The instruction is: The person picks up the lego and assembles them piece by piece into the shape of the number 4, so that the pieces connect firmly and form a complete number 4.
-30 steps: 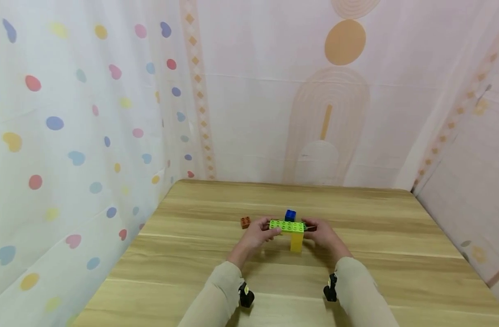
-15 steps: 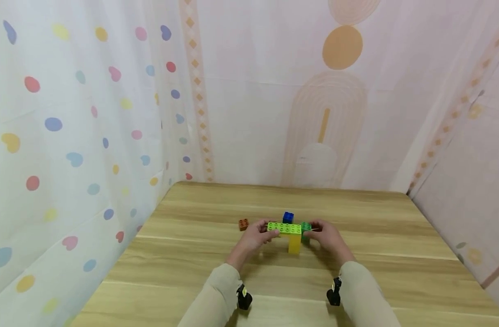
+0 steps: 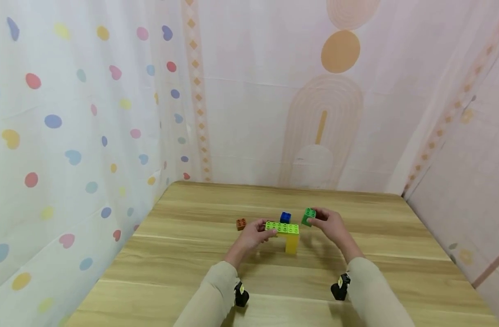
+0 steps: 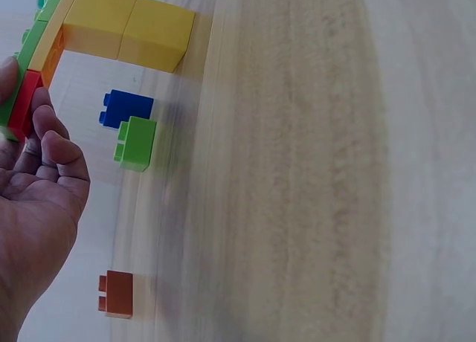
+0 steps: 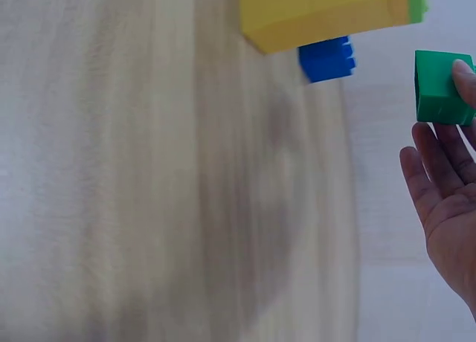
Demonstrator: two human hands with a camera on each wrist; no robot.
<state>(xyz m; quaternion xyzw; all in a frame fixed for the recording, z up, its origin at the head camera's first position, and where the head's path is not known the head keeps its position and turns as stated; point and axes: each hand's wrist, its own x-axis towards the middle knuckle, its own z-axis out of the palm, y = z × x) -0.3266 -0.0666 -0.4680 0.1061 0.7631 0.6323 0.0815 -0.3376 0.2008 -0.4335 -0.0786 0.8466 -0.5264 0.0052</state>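
Note:
A bridge-like build of toy building bricks has lime-green bricks (image 3: 281, 227) on top and a yellow column (image 3: 291, 245) under its right end. My left hand (image 3: 252, 234) grips its left end, thumb on the near side. In the left wrist view, a red brick (image 4: 24, 108) and an orange brick (image 4: 49, 58) show under the green layer. To the right of the build, my right hand (image 3: 332, 226) pinches a green brick (image 5: 435, 93) between thumb and fingers. That brick is held above the table, apart from the build.
A blue brick (image 3: 285, 217) stands on the wooden table (image 3: 192, 272) behind the build. Beside it is a loose lime-green brick (image 4: 139, 145), seen in the left wrist view. A brown brick (image 3: 241, 224) lies left of the left hand. Curtains surround the table.
The right hand has drawn the green brick away from the build's right end, rightward and up. The left hand keeps its grip on the build with little movement.

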